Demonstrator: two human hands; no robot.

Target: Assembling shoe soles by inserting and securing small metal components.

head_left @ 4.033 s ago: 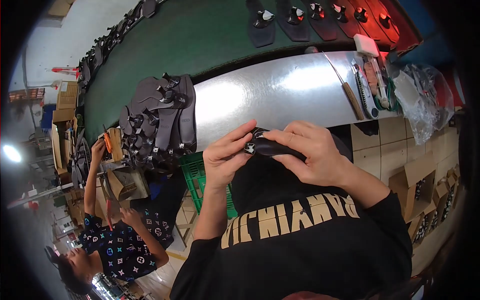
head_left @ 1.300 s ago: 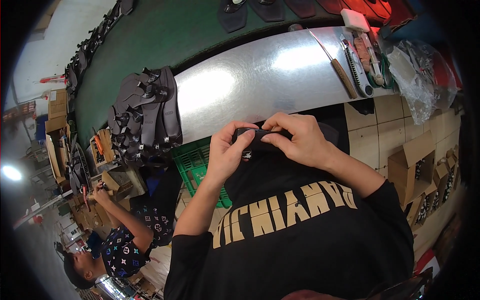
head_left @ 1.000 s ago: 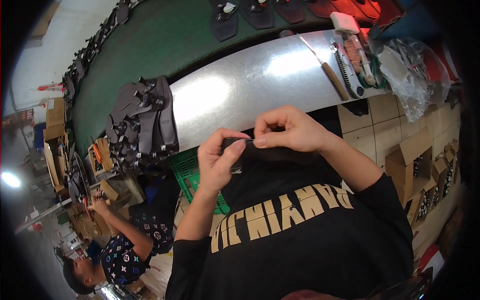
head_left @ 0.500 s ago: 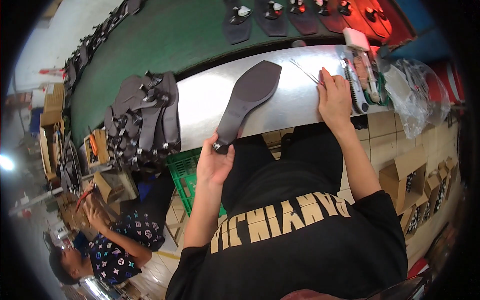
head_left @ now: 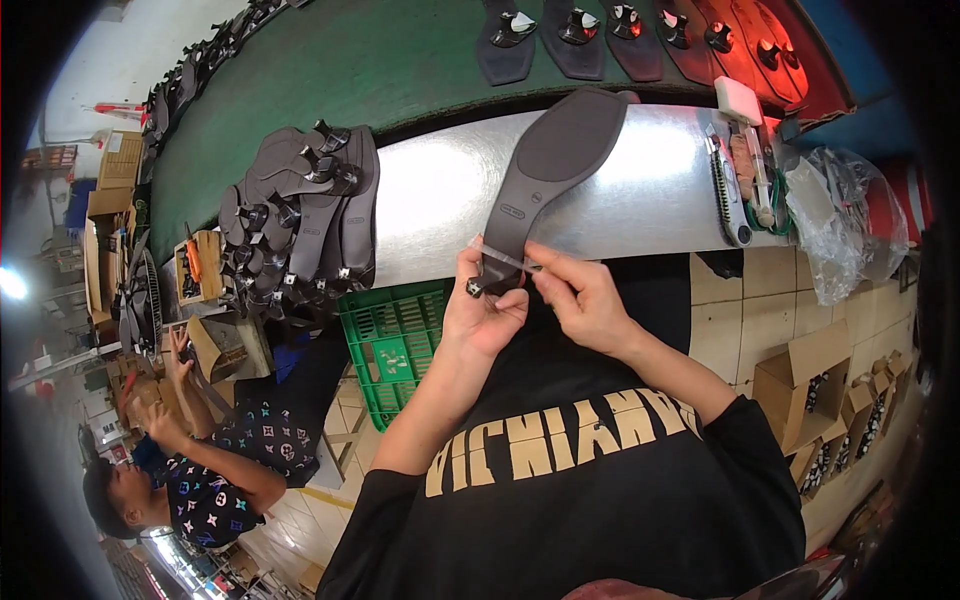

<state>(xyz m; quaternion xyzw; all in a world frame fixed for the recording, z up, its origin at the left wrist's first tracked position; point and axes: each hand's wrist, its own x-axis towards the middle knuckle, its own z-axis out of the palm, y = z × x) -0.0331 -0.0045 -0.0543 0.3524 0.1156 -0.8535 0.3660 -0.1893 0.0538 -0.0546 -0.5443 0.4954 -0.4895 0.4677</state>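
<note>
My left hand [head_left: 482,325] is closed round the narrow end of a dark grey-brown sandal sole [head_left: 568,140]. The sole slants up and away over the metal bench. A small shiny ornament [head_left: 474,289] shows by my left fingers. From the right, my right hand [head_left: 592,312] pinches thin silver tweezers [head_left: 505,258], which lie across the narrow part of the sole. Their tips reach toward my left fingertips; whether they grip anything is too small to tell.
Several sandals with dark straps [head_left: 300,215] are piled at the bench's left. A utility knife [head_left: 730,195] and a white block [head_left: 738,99] lie right. Behind, more sandals [head_left: 572,40] line a green conveyor belt [head_left: 400,70]. A green crate [head_left: 395,358] stands below; a co-worker [head_left: 225,470] sits left.
My right hand has brought the tweezers leftward from the bench's right side to the sole. My left hand has shifted right with the sole. The sandals on the belt have moved right.
</note>
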